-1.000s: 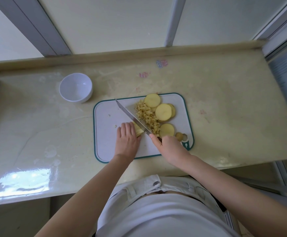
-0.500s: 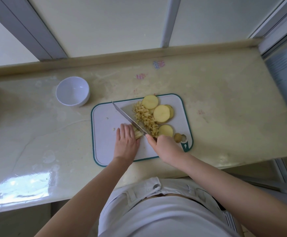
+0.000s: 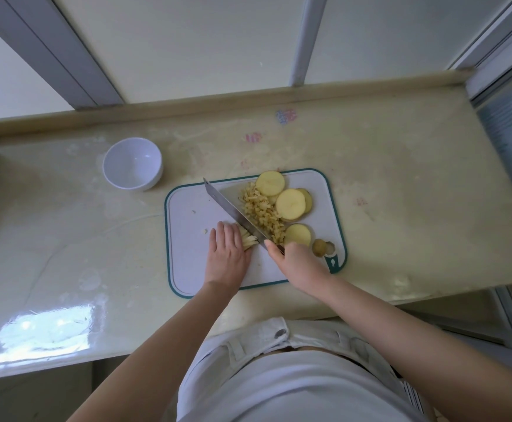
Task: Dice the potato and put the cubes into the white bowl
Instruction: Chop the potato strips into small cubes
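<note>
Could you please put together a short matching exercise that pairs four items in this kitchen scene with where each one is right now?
Things
1. white bowl
2. knife
3. potato strips
4. diced potato

Places
A. pressed down on the cutting board by the left hand
B. on the counter, left of the board, with nothing in it
C. gripped by the right hand, blade slanting across the board
D. heaped on the board between the blade and the round slices

Pairs: 1-B, 2-C, 3-A, 4-D
</note>
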`<act>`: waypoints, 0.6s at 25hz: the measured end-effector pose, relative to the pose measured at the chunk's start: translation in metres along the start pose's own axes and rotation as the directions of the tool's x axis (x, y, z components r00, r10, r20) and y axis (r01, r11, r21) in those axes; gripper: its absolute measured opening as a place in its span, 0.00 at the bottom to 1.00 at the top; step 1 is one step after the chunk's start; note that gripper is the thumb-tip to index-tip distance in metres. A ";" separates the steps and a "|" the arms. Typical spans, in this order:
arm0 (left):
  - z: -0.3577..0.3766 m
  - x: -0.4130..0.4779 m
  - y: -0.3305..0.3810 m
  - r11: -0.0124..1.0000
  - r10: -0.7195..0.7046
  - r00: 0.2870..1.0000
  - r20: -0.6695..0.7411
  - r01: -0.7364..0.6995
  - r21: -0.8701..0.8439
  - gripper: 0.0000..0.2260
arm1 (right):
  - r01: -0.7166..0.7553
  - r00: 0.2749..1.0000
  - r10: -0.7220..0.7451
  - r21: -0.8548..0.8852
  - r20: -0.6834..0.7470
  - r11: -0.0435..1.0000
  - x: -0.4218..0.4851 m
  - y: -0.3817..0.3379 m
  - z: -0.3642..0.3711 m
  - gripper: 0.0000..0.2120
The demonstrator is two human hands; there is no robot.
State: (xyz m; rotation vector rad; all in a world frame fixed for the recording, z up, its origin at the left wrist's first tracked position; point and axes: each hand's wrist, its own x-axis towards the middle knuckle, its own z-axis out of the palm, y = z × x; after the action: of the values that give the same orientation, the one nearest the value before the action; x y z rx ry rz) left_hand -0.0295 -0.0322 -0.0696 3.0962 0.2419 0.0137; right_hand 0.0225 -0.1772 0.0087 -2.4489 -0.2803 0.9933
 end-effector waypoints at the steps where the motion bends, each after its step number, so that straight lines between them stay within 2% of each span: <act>1: 0.000 0.000 0.000 1.000 -0.002 1.000 0.002 0.002 -0.003 0.25 | 0.007 1.000 -0.007 0.006 0.002 1.000 0.000 0.001 -0.001 0.29; 7: -0.002 0.000 -0.001 1.000 0.018 0.999 0.036 -0.018 -0.006 0.25 | 0.028 0.999 -0.027 0.016 -0.023 0.999 0.000 0.003 -0.007 0.29; 15: -0.006 -0.001 -0.004 0.993 0.040 0.998 0.055 -0.046 0.105 0.26 | 0.049 0.997 -0.042 0.096 -0.065 0.994 -0.011 0.000 -0.011 0.29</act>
State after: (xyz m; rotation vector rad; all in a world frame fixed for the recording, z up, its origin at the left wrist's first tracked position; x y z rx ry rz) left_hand -0.0309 -0.0284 -0.0636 3.2020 0.1799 -0.0832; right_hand 0.0226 -0.1853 0.0217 -2.3702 -0.2590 0.8875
